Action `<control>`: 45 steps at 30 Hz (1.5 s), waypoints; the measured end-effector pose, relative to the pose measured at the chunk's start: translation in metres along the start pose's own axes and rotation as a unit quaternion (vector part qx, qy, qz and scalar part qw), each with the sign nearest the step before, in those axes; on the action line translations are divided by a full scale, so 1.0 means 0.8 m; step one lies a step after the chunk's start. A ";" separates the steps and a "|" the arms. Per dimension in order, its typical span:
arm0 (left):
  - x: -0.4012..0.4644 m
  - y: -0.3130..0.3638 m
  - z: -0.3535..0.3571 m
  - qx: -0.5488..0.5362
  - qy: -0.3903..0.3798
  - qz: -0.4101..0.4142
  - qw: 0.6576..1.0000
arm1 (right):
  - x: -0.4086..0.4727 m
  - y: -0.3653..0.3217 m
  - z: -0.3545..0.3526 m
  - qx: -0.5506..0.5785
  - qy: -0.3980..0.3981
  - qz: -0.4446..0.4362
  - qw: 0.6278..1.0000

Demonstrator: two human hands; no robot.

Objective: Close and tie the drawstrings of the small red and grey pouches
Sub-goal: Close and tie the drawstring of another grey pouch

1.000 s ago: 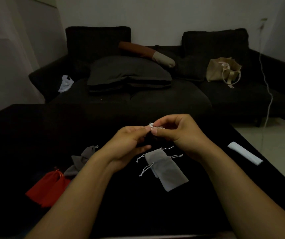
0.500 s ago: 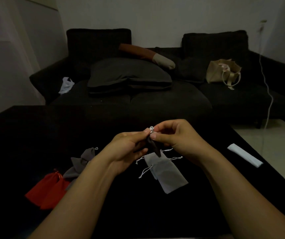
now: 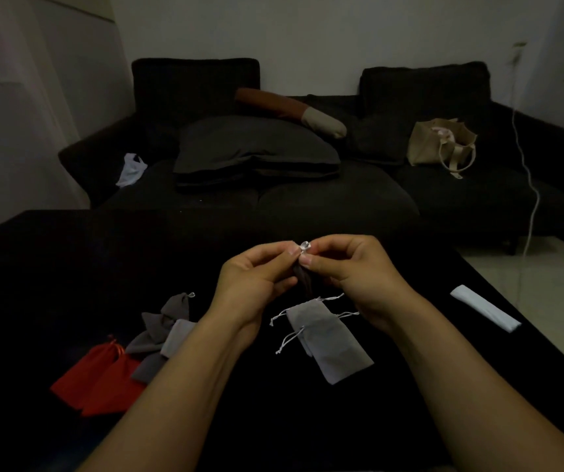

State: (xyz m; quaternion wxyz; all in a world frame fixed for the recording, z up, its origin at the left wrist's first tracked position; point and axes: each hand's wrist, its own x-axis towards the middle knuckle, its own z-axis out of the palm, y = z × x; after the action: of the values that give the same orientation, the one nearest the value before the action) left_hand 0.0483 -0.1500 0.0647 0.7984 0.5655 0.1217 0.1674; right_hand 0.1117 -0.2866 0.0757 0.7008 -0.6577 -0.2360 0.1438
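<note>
Hands: our left hand and right hand pinch the white drawstring
Pouch: dark grey pouch hangs between them, above the surface
Technique: we pull both ends evenly, snugging the knot

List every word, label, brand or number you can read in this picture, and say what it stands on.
None: no readable text shows anywhere.
The grey pouches and red pouches on the table bear no print.
The beige tote bag on the sofa shows no legible mark.
The white folded item is blank.
</note>
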 end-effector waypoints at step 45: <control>0.005 -0.001 -0.020 0.397 -0.024 0.333 0.855 | 0.007 -0.011 0.007 0.072 0.026 0.094 0.993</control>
State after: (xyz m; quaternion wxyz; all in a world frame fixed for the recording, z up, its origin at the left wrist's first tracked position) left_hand 0.0460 -0.1350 0.0586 0.4054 0.8450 -0.0372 0.3468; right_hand 0.1125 -0.2800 0.0854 0.7359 -0.6280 -0.1435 0.2084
